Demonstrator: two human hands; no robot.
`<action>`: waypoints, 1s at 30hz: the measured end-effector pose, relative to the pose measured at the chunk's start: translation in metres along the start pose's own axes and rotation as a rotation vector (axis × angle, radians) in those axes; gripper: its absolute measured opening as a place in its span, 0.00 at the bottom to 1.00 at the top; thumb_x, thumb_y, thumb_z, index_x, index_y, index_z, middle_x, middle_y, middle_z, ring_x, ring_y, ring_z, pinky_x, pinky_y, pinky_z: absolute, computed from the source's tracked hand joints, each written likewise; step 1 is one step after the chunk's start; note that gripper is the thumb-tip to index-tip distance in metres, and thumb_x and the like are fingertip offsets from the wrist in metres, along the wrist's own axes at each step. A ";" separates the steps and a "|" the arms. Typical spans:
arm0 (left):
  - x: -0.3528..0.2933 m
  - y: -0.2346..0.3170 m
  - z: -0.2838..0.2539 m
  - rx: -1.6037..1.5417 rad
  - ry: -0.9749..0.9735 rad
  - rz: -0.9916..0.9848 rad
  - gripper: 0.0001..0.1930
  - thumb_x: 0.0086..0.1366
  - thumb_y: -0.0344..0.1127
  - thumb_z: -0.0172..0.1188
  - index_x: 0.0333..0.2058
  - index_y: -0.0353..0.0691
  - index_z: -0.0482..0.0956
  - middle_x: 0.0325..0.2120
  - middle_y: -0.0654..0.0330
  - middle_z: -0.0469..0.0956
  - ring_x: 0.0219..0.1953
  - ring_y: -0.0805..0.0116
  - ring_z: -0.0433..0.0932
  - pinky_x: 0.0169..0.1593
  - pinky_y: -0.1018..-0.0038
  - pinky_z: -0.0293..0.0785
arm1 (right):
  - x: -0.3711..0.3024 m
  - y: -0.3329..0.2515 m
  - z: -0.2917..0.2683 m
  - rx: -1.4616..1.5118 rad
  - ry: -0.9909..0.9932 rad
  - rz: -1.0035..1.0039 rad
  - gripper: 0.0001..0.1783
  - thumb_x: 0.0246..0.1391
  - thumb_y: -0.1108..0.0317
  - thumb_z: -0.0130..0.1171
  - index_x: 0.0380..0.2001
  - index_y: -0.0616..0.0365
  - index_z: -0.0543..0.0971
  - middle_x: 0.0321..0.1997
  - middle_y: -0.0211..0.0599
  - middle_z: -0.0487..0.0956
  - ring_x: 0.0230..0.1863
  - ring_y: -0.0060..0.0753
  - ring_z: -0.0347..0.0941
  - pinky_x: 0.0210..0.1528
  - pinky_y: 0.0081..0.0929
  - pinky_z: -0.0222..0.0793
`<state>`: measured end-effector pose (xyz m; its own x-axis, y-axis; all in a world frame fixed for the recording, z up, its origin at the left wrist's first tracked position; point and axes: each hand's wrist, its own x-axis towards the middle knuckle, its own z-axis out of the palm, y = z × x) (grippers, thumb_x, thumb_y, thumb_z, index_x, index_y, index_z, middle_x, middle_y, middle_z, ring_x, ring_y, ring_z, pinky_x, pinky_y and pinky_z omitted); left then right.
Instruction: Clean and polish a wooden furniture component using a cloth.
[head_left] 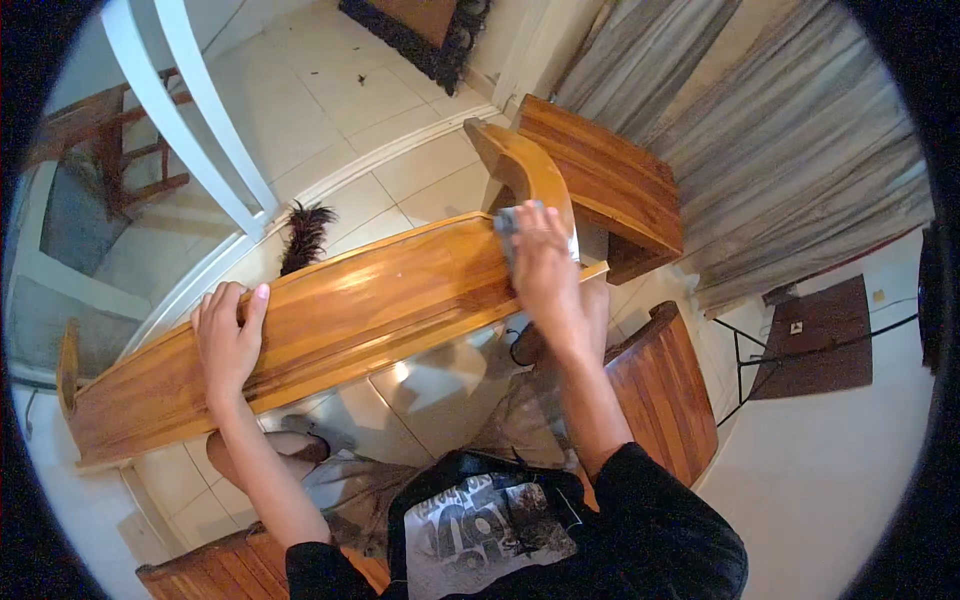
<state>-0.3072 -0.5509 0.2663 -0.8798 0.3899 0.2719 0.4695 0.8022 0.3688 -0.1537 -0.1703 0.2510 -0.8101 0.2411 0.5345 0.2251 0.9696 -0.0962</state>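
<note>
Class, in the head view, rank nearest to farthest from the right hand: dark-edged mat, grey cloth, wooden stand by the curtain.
1. Grey cloth: under the right hand.
2. Wooden stand: beyond, up and right.
3. Dark-edged mat: farthest, near picture top.

glossy varnished wood panel (380, 290) at the centre, matt cloth rag (506, 228) near 1 o'clock, folded matt cloth curtains (820, 140) at 2 o'clock, rough feathery duster (305, 238) at 10 o'clock, smooth tiled floor (300, 95) at 11 o'clock

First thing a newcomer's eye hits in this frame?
Probably the long glossy wooden piece across the middle, with the left hand at its far edge. Next, the right hand holding a grey cloth at its right end. Beyond the piece, left of centre, a dark feathery tuft stands out.
</note>
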 end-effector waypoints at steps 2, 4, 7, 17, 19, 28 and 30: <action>-0.001 -0.002 0.004 -0.007 0.028 -0.002 0.19 0.72 0.50 0.57 0.32 0.38 0.76 0.33 0.54 0.76 0.41 0.52 0.73 0.54 0.60 0.63 | -0.002 0.014 -0.006 0.170 -0.005 0.210 0.20 0.66 0.73 0.54 0.60 0.63 0.77 0.65 0.53 0.74 0.70 0.56 0.66 0.72 0.45 0.62; -0.003 -0.002 0.007 0.013 0.067 0.031 0.19 0.72 0.50 0.57 0.32 0.39 0.76 0.33 0.54 0.76 0.41 0.51 0.73 0.54 0.60 0.63 | -0.001 0.013 -0.008 0.229 -0.026 0.202 0.21 0.66 0.73 0.54 0.60 0.61 0.77 0.67 0.53 0.73 0.72 0.56 0.64 0.72 0.45 0.63; -0.002 0.000 0.008 0.033 0.067 0.023 0.18 0.73 0.49 0.57 0.32 0.38 0.75 0.34 0.54 0.76 0.41 0.52 0.72 0.54 0.60 0.63 | -0.005 -0.012 -0.002 0.088 -0.047 0.190 0.21 0.66 0.73 0.52 0.60 0.68 0.75 0.65 0.60 0.73 0.70 0.63 0.65 0.71 0.47 0.64; -0.003 0.001 0.007 0.006 0.066 0.045 0.19 0.74 0.49 0.55 0.32 0.38 0.74 0.30 0.54 0.72 0.39 0.52 0.71 0.53 0.61 0.62 | 0.011 0.013 0.006 0.066 -0.031 0.102 0.24 0.67 0.70 0.50 0.61 0.75 0.70 0.64 0.71 0.71 0.69 0.75 0.62 0.73 0.57 0.56; -0.003 0.001 0.008 0.018 0.083 0.052 0.19 0.74 0.49 0.55 0.32 0.38 0.74 0.30 0.54 0.72 0.39 0.52 0.71 0.53 0.60 0.62 | 0.022 0.027 0.004 0.100 -0.045 0.062 0.24 0.68 0.70 0.49 0.62 0.75 0.69 0.65 0.71 0.71 0.70 0.76 0.61 0.73 0.56 0.56; -0.006 0.008 0.004 0.000 0.056 0.008 0.19 0.74 0.49 0.55 0.33 0.37 0.75 0.32 0.54 0.74 0.39 0.52 0.71 0.56 0.61 0.61 | -0.013 -0.046 0.004 0.021 -0.055 0.125 0.35 0.68 0.58 0.54 0.62 0.82 0.62 0.63 0.82 0.67 0.67 0.86 0.60 0.69 0.63 0.58; -0.006 0.008 0.005 0.003 0.061 0.018 0.19 0.74 0.48 0.55 0.33 0.37 0.75 0.32 0.54 0.74 0.40 0.52 0.71 0.56 0.61 0.61 | -0.004 -0.041 0.005 0.082 0.005 0.160 0.36 0.68 0.57 0.54 0.63 0.81 0.60 0.60 0.83 0.68 0.64 0.87 0.62 0.66 0.63 0.61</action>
<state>-0.2986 -0.5447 0.2632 -0.8649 0.3764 0.3320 0.4851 0.7968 0.3602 -0.1625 -0.2103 0.2490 -0.7647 0.3927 0.5109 0.3061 0.9191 -0.2482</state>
